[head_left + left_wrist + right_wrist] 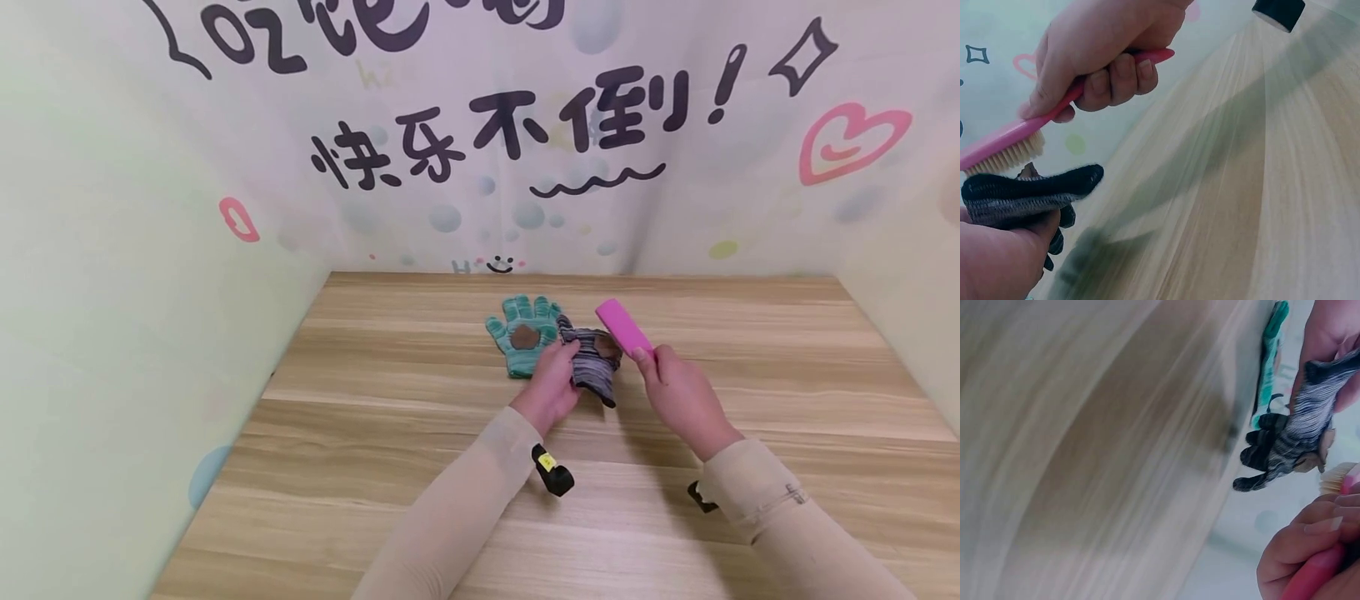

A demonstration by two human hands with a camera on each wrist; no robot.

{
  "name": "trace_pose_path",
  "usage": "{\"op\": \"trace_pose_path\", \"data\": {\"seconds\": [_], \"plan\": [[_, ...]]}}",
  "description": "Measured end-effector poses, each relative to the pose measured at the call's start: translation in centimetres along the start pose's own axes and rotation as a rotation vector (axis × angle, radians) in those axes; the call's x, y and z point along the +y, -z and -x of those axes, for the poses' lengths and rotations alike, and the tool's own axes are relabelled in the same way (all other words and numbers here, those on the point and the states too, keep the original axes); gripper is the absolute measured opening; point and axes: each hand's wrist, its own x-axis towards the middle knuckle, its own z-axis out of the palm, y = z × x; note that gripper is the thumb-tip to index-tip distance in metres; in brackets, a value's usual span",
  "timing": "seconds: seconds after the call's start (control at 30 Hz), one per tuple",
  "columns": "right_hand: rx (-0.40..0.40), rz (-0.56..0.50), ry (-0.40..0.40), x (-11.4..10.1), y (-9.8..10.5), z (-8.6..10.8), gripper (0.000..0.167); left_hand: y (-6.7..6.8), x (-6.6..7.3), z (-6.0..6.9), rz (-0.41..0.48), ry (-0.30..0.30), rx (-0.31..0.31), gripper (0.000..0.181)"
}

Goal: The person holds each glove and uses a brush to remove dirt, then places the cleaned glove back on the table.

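A grey-and-black striped knit glove (594, 367) with a brown patch is held up off the table in my left hand (553, 387), thumb on top. My right hand (686, 402) grips the handle of a pink brush (622, 325). Pale bristles (1013, 154) point down toward the striped glove in the left wrist view; whether they touch it, I cannot tell. The patch (1307, 462) faces the bristles in the right wrist view. Flat on the table, just left of the striped glove, lies a green knit glove (525, 313) with its own brown patch.
A wood-grain table (360, 467) spreads beneath both hands. Behind it stands a white printed backdrop (420, 233) with black lettering, and pale walls close off both sides. Black wrist devices (553, 471) are strapped near the sleeves.
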Motion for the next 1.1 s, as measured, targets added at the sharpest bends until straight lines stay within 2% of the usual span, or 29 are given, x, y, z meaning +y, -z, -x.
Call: {"op": "trace_pose_path", "data": {"seconds": [0.17, 0.3, 0.47, 0.7, 1.1], "plan": [[0.002, -0.013, 0.065, -1.3, -0.5, 0.5, 0.061, -0.1, 0.1, -0.2, -0.002, 0.000, 0.018, 0.045], [-0.014, 0.016, 0.105, -1.9, -1.1, 0.6, 0.054, -0.4, 0.2, -0.1, 0.007, 0.004, 0.026, 0.047], [-0.011, 0.048, 0.080, -1.3, -1.1, 0.5, 0.057, -0.6, 0.2, 0.0, 0.025, 0.007, 0.014, 0.046], [-0.005, 0.062, 0.065, -0.4, -0.8, 0.3, 0.060, -0.4, 0.2, -0.1, 0.012, 0.021, 0.030, 0.046], [-0.012, 0.044, 0.032, 0.1, -0.3, 0.5, 0.061, -0.1, 0.2, 0.0, 0.025, 0.027, 0.040, 0.046]]}}
